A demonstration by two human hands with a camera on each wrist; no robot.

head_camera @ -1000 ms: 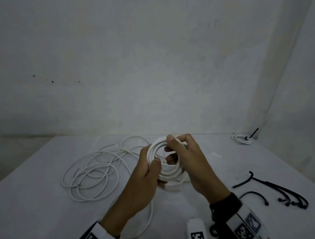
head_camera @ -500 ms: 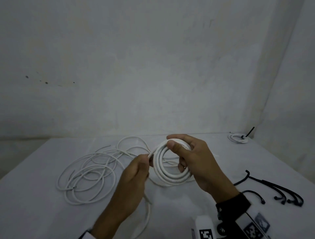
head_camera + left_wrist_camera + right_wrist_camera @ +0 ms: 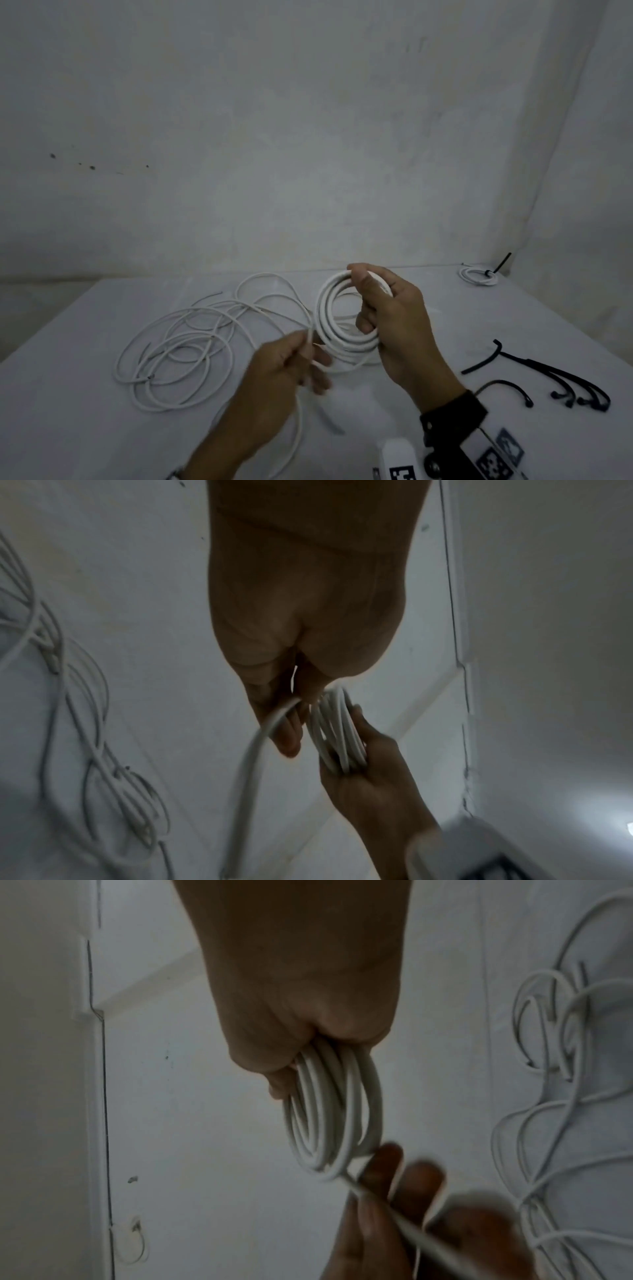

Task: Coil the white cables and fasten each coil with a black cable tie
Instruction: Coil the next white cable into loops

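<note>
My right hand grips a coil of white cable upright above the white table, thumb over its top. The same coil hangs from the curled fingers in the right wrist view. My left hand sits just left of and below the coil and pinches the cable's loose tail, which runs down toward me. Several black cable ties lie on the table to the right.
A tangle of loose white cables lies spread on the table's left half. A small coil fastened with a black tie rests at the far right corner by the wall. A white wrist-worn device shows at the bottom edge.
My left hand let go of the coil's left side, slid down the loose tail and drew back toward me. The right hand kept the coil and tilted it more upright.
</note>
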